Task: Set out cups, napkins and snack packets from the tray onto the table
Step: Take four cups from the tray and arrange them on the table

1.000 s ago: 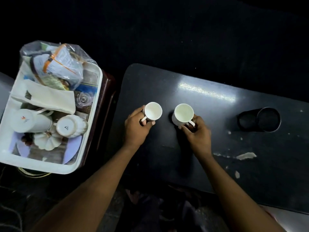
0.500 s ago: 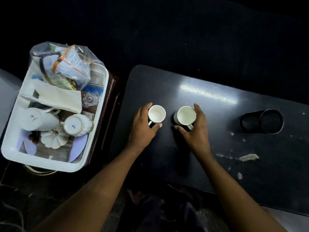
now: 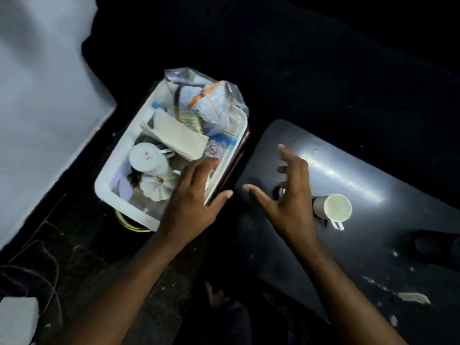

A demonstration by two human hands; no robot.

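The white tray (image 3: 109,190) holds a white mug (image 3: 146,158) on its side, a white pumpkin-shaped lid (image 3: 158,186), folded napkins (image 3: 179,135) and snack packets in a clear bag (image 3: 206,105). My left hand (image 3: 194,197) hovers over the tray's near right corner, fingers apart, covering another cup there. My right hand (image 3: 286,195) is spread above the black table (image 3: 373,245), empty. One white cup (image 3: 334,207) stands on the table just right of that hand. The second cup is mostly hidden behind my right hand.
A small clear glass (image 3: 214,149) lies in the tray by the napkins. A dark round holder (image 3: 438,242) sits at the table's right edge. Paint chips mark the tabletop. A pale surface (image 3: 37,95) fills the left; cords lie on the dark floor.
Both hands have let go of the two cups on the table. My left hand has moved left over the tray and my right hand has lifted. The view has swung left.
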